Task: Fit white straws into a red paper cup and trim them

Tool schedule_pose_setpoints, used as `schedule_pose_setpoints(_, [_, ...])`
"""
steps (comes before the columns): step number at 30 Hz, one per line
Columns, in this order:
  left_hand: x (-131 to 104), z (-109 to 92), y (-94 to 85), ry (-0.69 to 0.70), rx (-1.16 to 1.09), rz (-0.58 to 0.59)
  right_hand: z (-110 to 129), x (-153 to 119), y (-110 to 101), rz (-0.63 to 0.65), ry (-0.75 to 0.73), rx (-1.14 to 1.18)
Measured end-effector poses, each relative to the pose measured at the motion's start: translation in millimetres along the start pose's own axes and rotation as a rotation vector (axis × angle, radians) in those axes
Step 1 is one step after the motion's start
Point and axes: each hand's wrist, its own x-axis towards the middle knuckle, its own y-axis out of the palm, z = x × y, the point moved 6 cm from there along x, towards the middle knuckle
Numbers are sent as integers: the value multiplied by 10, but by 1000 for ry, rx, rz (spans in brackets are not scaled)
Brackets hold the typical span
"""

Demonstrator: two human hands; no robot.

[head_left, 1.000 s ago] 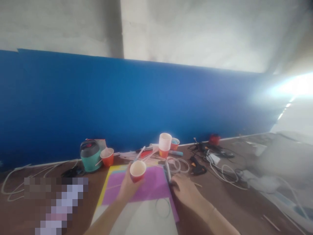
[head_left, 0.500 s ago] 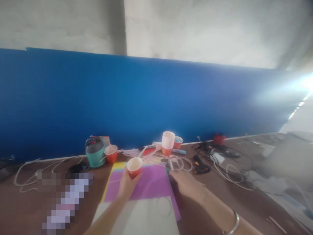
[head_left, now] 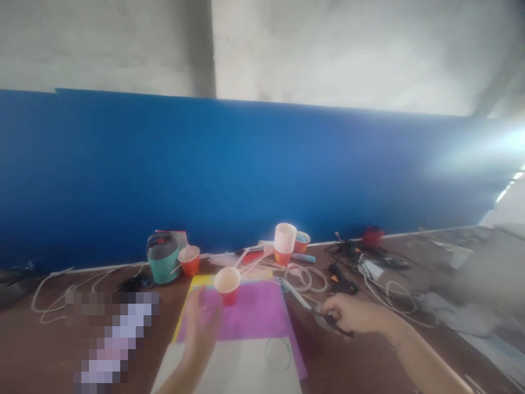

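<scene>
My right hand [head_left: 342, 313] is closed around the dark handles of a pair of scissors [head_left: 301, 298], whose blades point toward the stacked cups. A red paper cup [head_left: 227, 287] with a pale inside stands on the purple sheet [head_left: 246, 314]. Just in front of this cup and to its left is my left hand [head_left: 200, 331], slightly blurred, fingers apart and nothing in them. Beneath my left forearm lies a white sheet [head_left: 241, 364] with a thin circle drawn on it, overlapping the purple one. A yellow sheet [head_left: 199, 282] shows at the far left edge.
Behind stand a stack of paper cups [head_left: 285, 243], another red cup [head_left: 188, 261] and a teal container with a grey top [head_left: 163, 257]. Thin sticks lie between them. On the right are a glue gun [head_left: 342, 280], coiled white cable [head_left: 305, 277] and tangled cords. A blue panel [head_left: 262, 175] borders the table.
My left hand has let go of the red cup and drawn back from it. My right hand has moved right and nearer, now lifting scissors from beside the sheets.
</scene>
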Motion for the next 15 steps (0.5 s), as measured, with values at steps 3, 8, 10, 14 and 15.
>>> schedule_pose_setpoints(3, [-391, -344, 189, 372, 49, 328, -25, 69, 114, 170, 1, 249])
schedule_pose_setpoints(8, [-694, -486, 613, 325, 410, 702, 153, 453, 349, -33, -87, 517])
schedule_pose_setpoints(10, [-678, -523, 689, 274, 465, 715, 351, 596, 444, -152, -172, 512])
schedule_pose_setpoints(14, [-581, -596, 664, 204, 492, 744, 878, 718, 507, -280, -345, 456])
schedule_pose_setpoints(15, [-534, -608, 615, 172, 490, 758, 987, 713, 481, -310, -371, 439])
